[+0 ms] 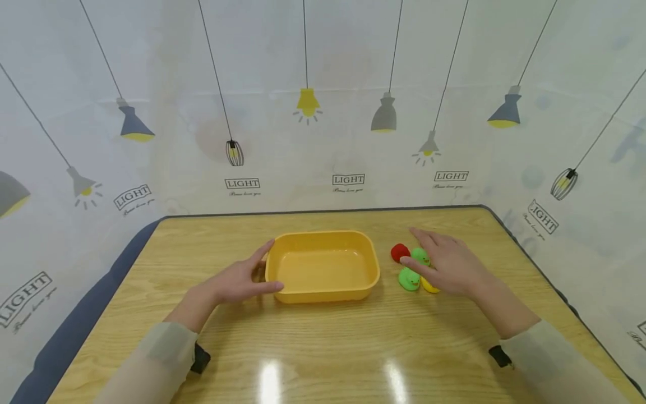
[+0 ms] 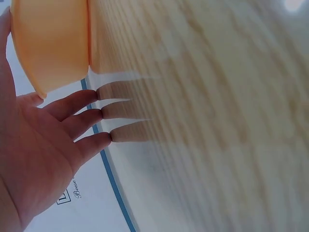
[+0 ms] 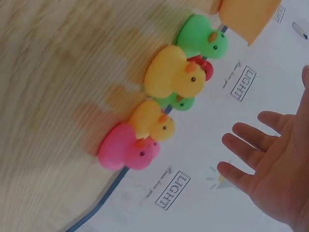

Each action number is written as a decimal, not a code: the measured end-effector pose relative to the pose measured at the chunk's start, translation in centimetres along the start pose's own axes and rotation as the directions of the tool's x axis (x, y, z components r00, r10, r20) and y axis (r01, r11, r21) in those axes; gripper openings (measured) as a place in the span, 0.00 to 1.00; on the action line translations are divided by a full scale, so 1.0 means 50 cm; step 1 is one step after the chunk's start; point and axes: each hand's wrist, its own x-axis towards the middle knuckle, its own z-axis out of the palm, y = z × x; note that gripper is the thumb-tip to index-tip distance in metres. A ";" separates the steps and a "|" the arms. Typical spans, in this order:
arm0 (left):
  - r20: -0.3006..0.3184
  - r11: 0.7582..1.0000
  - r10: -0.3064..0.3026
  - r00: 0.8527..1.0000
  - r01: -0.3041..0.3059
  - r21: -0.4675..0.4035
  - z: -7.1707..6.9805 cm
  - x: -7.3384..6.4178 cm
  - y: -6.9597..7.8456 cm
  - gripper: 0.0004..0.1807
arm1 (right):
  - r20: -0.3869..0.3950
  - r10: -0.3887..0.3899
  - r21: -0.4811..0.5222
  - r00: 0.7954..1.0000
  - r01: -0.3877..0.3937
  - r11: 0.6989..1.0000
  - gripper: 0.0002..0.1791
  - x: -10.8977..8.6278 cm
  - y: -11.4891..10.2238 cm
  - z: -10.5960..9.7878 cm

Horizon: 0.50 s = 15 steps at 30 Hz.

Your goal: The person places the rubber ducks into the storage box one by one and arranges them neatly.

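A yellow-orange plastic tub [image 1: 323, 269] stands on the table. My left hand [image 1: 242, 283] is at its left end, thumb along the front corner and index finger at the back corner of the rim. The other fingers [image 2: 82, 121] of that hand stretch straight, their tips right at the tabletop. To the right of the tub, toy ducks sit in a cluster: a green duck [image 3: 198, 38], a yellow duck [image 3: 169, 72], a pink duck [image 3: 118, 150] and others, including a red one [image 1: 400, 252]. Above them hovers my right hand [image 1: 446, 264], palm down, fingers extended, holding nothing; it partly hides the ducks in the head view.
The wooden table [image 1: 323, 348] has a dark edging, with a light curtain [image 1: 282, 207] printed with lamps hanging behind it and at both sides. A black strap [image 1: 200, 359] shows at the left sleeve, and a dark piece [image 1: 499, 356] at the right sleeve.
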 end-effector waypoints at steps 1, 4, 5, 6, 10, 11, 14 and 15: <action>0.004 1.000 -0.002 1.000 0.002 -0.004 0.000 0.000 0.000 0.65 | -0.001 0.014 0.010 1.000 -0.014 1.000 0.47 -0.002 0.007 -0.002; 0.003 1.000 -0.009 1.000 0.009 -0.012 0.002 0.002 0.000 0.65 | -0.020 0.063 0.061 0.998 -0.062 0.996 0.44 -0.006 0.034 -0.005; 0.002 1.000 -0.011 1.000 0.011 -0.013 0.002 0.003 0.000 0.65 | -0.032 0.076 0.084 0.997 -0.074 0.994 0.43 -0.009 0.044 -0.006; 0.002 1.000 -0.012 1.000 0.012 -0.015 0.002 0.004 0.000 0.65 | -0.040 0.094 0.116 0.995 -0.089 0.989 0.42 -0.011 0.054 -0.007; 0.003 0.999 -0.020 1.000 0.020 -0.026 0.001 0.004 0.001 0.65 | -0.072 0.136 0.248 0.988 -0.114 0.962 0.37 -0.023 0.098 -0.009; 0.004 0.999 -0.020 1.000 0.020 -0.030 0.001 0.004 0.001 0.65 | -0.074 0.147 0.274 0.986 -0.122 0.954 0.36 -0.027 0.109 -0.008; 0.006 0.999 -0.022 1.000 0.022 -0.037 0.001 0.002 0.000 0.66 | -0.067 0.177 0.315 0.982 -0.147 0.938 0.31 -0.041 0.142 -0.002; 0.006 0.999 -0.020 1.000 0.020 -0.037 0.001 0.002 0.000 0.66 | -0.060 0.183 0.318 0.981 -0.155 0.935 0.30 -0.047 0.153 0.000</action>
